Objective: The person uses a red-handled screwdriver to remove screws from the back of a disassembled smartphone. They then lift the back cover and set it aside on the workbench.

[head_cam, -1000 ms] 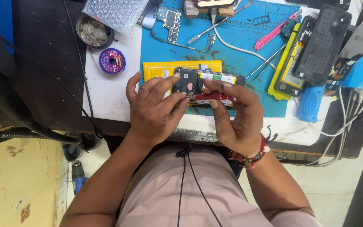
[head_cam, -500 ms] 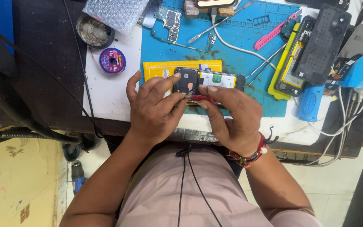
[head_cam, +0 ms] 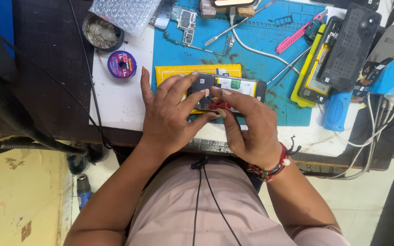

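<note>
An opened phone point(head_cam: 240, 89) lies on its back on the blue work mat point(head_cam: 270, 50), its battery and dark inner cover showing. My left hand point(head_cam: 169, 114) holds the phone's left end, fingers spread over the dark cover. My right hand point(head_cam: 247, 125) pinches a small red-handled tool point(head_cam: 219, 106) against the phone's near edge. A yellow packet point(head_cam: 178, 71) lies under the phone's far side.
On the mat lie a bare circuit board point(head_cam: 188, 25), metal tweezers point(head_cam: 233, 28), a white cable and a pink pry tool point(head_cam: 297, 34). A solder wick spool point(head_cam: 121, 64), a dirty round tin point(head_cam: 101, 31) and bubble wrap point(head_cam: 124, 13) sit left. Another dismantled phone point(head_cam: 338, 50) rests right.
My right hand has slid left along the phone's near edge toward the left hand, fingertips now meeting over the dark cover. The phone stays put.
</note>
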